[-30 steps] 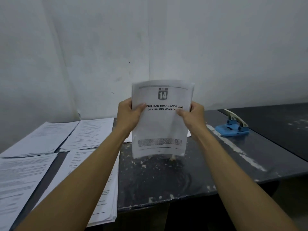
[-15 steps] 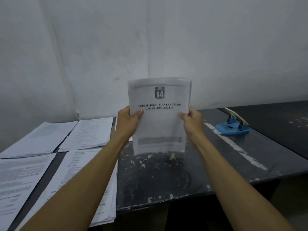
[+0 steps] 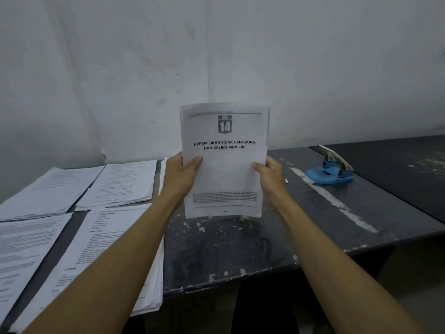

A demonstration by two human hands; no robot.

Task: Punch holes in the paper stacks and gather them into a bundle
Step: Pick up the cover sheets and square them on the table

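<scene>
Both hands gripping chapter-14 paper stack (image 3: pixel 225 174) upright above dark scuffed table (image 3: pixel 240 251): left hand (image 3: pixel 181 175) and right hand (image 3: pixel 271 175) pinching side edges. Looks like squaring step. Next: carry to blue hole punch (image 3: pixel 331 171), well right. Thin floppy sheets, top edges uneven.
</scene>
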